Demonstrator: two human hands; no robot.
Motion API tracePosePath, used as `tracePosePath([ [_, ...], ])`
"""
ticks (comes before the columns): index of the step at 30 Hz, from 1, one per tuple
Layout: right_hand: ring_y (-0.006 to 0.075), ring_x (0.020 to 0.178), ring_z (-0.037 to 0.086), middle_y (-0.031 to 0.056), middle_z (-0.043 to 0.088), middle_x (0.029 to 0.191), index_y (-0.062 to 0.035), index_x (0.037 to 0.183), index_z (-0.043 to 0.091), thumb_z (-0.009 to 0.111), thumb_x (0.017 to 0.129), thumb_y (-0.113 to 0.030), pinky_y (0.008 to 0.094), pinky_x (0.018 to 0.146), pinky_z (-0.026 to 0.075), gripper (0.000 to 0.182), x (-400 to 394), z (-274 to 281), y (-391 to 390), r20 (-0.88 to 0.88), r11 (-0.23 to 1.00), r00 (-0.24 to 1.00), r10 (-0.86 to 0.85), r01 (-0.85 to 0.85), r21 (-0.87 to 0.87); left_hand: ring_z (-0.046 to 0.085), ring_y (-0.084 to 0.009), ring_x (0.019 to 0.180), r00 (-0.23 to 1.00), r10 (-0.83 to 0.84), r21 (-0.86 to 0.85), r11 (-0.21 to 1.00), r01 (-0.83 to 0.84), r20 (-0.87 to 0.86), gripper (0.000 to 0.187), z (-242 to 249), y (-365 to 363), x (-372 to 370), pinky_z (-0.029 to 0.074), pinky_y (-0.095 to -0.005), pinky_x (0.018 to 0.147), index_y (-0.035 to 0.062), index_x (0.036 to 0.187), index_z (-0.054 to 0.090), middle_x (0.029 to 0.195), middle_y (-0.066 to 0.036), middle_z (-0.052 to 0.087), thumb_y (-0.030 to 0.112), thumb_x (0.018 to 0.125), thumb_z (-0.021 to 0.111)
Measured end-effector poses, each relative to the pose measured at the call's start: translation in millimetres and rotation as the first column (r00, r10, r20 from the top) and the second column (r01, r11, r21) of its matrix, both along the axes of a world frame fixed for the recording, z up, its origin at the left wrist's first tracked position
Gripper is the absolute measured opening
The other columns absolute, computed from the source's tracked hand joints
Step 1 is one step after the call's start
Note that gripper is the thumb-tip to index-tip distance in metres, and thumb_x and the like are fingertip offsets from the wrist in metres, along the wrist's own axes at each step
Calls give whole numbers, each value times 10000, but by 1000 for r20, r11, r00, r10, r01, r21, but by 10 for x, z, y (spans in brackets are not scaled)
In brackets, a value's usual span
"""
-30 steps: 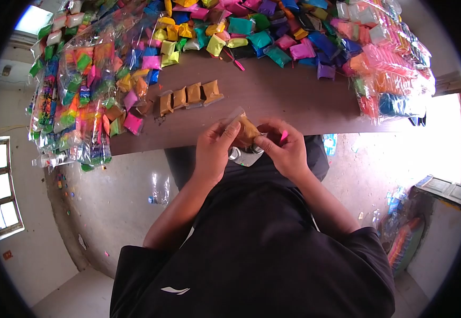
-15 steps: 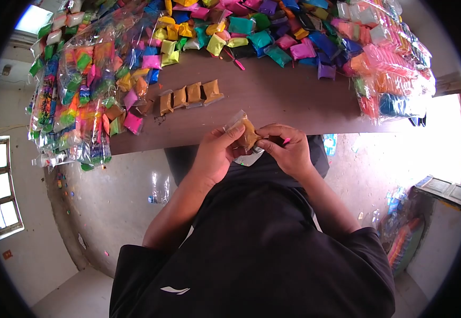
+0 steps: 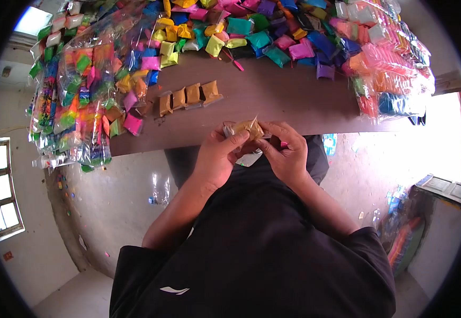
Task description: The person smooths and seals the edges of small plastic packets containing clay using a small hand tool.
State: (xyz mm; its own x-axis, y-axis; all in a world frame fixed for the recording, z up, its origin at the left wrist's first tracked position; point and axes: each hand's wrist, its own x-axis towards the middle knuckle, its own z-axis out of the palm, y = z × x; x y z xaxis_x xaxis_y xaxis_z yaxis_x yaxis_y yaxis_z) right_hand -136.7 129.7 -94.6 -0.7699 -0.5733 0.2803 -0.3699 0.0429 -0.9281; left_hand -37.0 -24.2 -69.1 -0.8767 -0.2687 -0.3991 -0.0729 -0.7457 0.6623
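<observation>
Both hands meet at the table's near edge around one brown packet [image 3: 252, 127] in clear wrapping. My left hand [image 3: 217, 151] grips its left side, with the thumb lying across the front. At the right end, my right hand [image 3: 287, 150] pinches the packet between thumb and fingers. Something small and pink [image 3: 284, 144] shows at the right palm, mostly hidden by the fingers. Several similar brown packets [image 3: 193, 94] lie in a row on the brown table [image 3: 272, 98], beyond my left hand.
Many coloured packets [image 3: 241, 25] are heaped along the table's far side. Clear bags of coloured packets stand at the left [image 3: 84, 100] and right [image 3: 392, 74]. A pink-handled tool [image 3: 238, 64] lies before the heap. My lap is below the table edge.
The brown packet has turned from nearly upright to more level in my hands. The fingers of my right hand have shifted slightly left, closer to my left hand.
</observation>
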Motion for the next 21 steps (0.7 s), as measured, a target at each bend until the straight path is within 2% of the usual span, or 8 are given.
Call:
tracePosePath([
  [2, 254, 878, 709, 118, 730, 1018, -40, 1174, 729, 815, 781, -29, 316, 749, 550, 402, -20, -3, 15, 16, 1000, 1000, 13, -13, 8, 689, -165, 1010, 1000, -1, -56, 998, 1, -1, 296, 7, -26, 14, 558, -309, 881, 36, 1255, 631, 1111, -66, 711, 103, 971, 680],
  [4, 266, 863, 710, 133, 732, 1007, -29, 1171, 730, 799, 790, -13, 330, 763, 554, 387, -49, 50, 62, 44, 994, 993, 109, -109, 6, 706, -173, 980, 994, -113, -198, 974, 113, 10, 271, -2, -90, 47, 598, -335, 884, -23, 1212, 650, 1090, -87, 722, 112, 981, 692],
  [5, 266, 863, 710, 133, 732, 1007, -29, 1171, 730, 799, 790, -13, 330, 763, 554, 387, -67, 70, 75, 44, 994, 993, 110, -110, 6, 706, -173, 980, 994, -112, -198, 974, 112, 10, 271, 1, -97, 57, 598, -335, 884, -23, 1212, 650, 1090, -87, 722, 112, 981, 692],
  [7, 181, 860, 698, 111, 730, 985, 2, 1160, 743, 797, 831, 25, 278, 747, 536, 335, -96, 94, 80, 0, 983, 983, 181, -181, -19, 701, -158, 941, 982, -182, -169, 968, 187, 46, 289, 64, -97, 62, 606, -323, 827, -28, 1202, 649, 1068, -86, 720, 167, 993, 698],
  [10, 261, 826, 715, 134, 735, 974, -17, 1086, 764, 776, 801, 31, 317, 718, 556, 289, -82, -6, 45, 38, 988, 989, 140, -137, -64, 652, -97, 824, 987, -149, -199, 967, 158, 58, 263, 47, -21, 54, 563, -284, 745, 21, 1130, 686, 937, -26, 699, 239, 987, 714],
  [14, 254, 814, 715, 129, 734, 957, -16, 1062, 772, 772, 807, 39, 309, 691, 552, 261, -94, -2, 50, 9, 989, 991, 134, -133, -61, 660, -110, 826, 990, -135, -258, 955, 143, 47, 275, -35, -40, 93, 594, -299, 744, 7, 1140, 687, 922, -40, 703, 251, 1013, 674],
  [16, 249, 803, 707, 124, 729, 942, -23, 1075, 773, 770, 812, 36, 313, 694, 549, 269, -128, 8, 85, -45, 984, 984, 175, -176, -12, 704, -154, 867, 969, -230, -126, 963, 240, 88, 278, -9, -125, 95, 615, -306, 751, -12, 1118, 693, 967, -83, 720, 245, 1015, 674],
  [21, 246, 800, 697, 118, 718, 928, -27, 1103, 769, 757, 830, 38, 313, 701, 545, 281, -163, 3, 107, -3, 974, 975, 221, -221, -50, 714, -163, 852, 966, -232, -144, 958, 247, 116, 290, 42, -90, 69, 621, -311, 719, -8, 1129, 697, 971, -86, 723, 258, 1018, 666],
])
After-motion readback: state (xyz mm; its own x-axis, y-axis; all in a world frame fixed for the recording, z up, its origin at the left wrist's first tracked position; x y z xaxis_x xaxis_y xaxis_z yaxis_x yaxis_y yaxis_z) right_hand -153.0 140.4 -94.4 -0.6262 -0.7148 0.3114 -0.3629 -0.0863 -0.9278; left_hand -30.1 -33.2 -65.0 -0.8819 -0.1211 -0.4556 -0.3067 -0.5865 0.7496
